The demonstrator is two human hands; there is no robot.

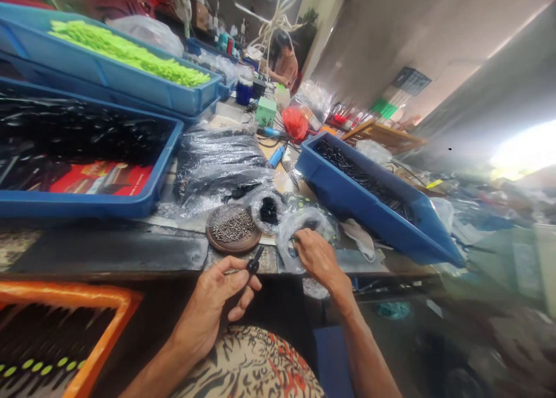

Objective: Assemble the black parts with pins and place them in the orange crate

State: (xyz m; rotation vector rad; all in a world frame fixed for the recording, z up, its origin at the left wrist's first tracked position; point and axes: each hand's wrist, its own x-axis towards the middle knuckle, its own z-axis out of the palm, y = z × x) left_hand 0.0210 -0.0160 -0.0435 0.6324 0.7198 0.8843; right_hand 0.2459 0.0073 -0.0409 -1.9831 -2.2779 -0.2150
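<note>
Left hand (212,308): fingers clamped on small black plastic part (254,265), just below round wooden dish (232,246). Right hand (317,260): fingers together inside clear plastic bag (289,241) beside dish, grip unclear. Many screws (233,225) left on dish; blue tray (365,212) of black parts beyond it.

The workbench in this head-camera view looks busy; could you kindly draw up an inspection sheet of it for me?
Surface: dark, worn bench top.
Job's things: left hand pinches a small black plastic part; right hand touches a clear plastic bag; screws lie on a round brown dish.
Clutter: blue trays, bagged black parts.
Grippers: nothing seen.
Cables: thin dark wires.
Surroundings: a co-worker beyond the bench.
</note>
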